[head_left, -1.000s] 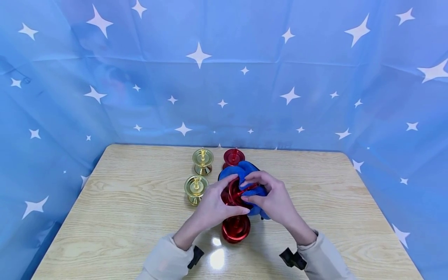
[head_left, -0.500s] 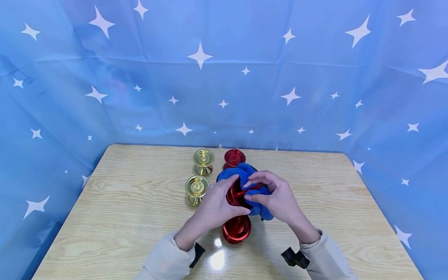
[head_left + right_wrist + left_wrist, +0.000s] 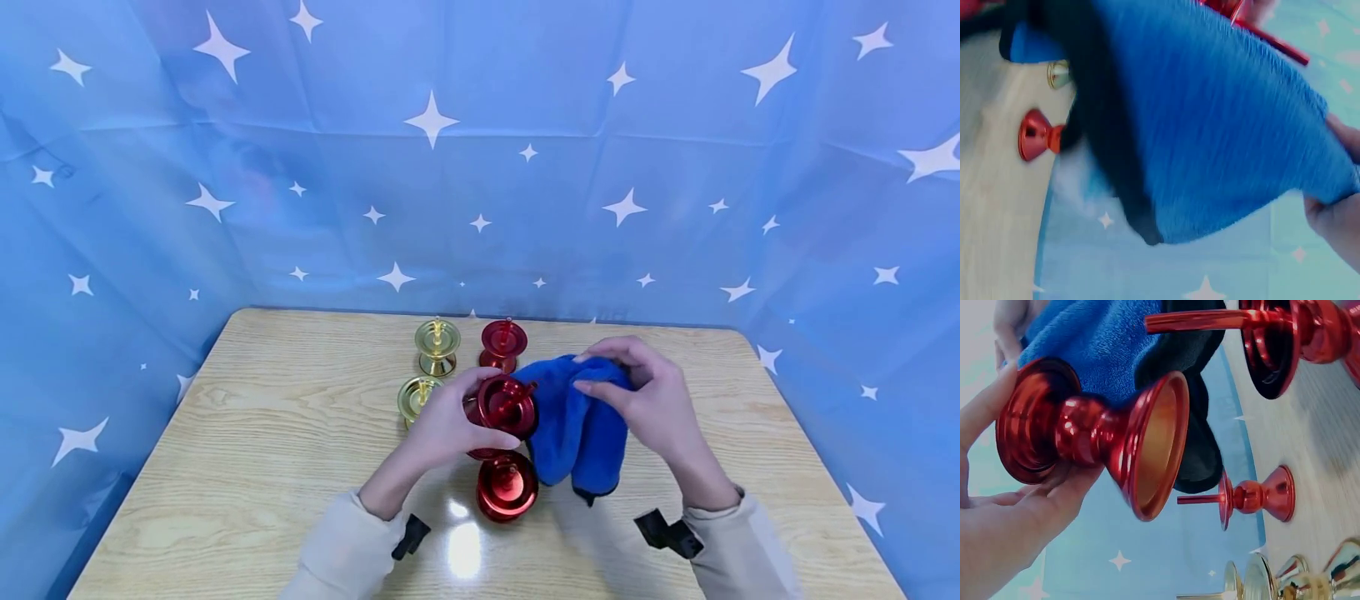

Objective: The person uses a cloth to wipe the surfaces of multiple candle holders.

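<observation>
Studio-like setup: starry backdrop (image 3: 480, 175), 1 table (image 3: 277, 433)

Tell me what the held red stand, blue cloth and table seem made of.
Red stand: glossy metal or coated plastic, by its bright highlights.
Blue cloth: soft fabric, perhaps microfibre, from its fuzzy pile.
Table: smooth wood or laminate, showing grain and glare.

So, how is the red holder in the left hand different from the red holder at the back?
The held holder is tilted; the back holder stands upright. The held holder is in the left hand; the back holder rests on the table, untouched. Both are shiny red, with a dish and a spike.
</observation>
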`<state>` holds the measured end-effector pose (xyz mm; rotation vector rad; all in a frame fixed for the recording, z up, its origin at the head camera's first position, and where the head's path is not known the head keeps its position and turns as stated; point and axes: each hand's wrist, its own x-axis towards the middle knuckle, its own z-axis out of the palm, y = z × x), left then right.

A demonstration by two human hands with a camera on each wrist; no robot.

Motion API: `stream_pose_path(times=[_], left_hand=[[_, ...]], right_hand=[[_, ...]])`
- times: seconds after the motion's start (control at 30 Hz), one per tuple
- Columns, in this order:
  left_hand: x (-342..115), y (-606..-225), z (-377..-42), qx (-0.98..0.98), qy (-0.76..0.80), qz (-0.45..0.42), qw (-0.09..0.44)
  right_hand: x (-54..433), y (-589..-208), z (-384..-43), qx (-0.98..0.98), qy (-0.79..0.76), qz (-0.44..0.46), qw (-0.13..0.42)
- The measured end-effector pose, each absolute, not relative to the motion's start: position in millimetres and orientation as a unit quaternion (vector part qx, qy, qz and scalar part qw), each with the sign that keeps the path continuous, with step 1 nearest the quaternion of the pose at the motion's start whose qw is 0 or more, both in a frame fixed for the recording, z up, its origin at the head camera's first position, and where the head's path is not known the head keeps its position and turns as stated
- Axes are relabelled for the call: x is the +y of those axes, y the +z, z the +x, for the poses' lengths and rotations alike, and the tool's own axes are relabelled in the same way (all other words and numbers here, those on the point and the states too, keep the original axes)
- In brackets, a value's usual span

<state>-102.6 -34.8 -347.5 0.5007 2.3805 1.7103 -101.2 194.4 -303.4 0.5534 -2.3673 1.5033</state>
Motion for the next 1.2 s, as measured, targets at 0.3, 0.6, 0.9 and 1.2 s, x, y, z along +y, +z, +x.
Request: stream_pose_path(times=[0.3,0.6,0.9,1.2], left_hand=[[-32,-346,-109,0.717,0.665,0.144,0.151],[-32,-349,-108,0.684,0.699,0.131,0.165],[-29,-350,-105,0.684,0.698,0.143,0.157],[-27,-354,-103,0.707,0.67,0.171,0.15]], right_hand=[[186,-300,-107,-0.783,0.538,0.239,0.202],[180,-316,-99,-0.764,0.583,0.275,0.003],[181,-326,-102,-0.789,0.551,0.27,-0.032],[173,-333,-98,-0.814,0.528,0.239,-0.026]])
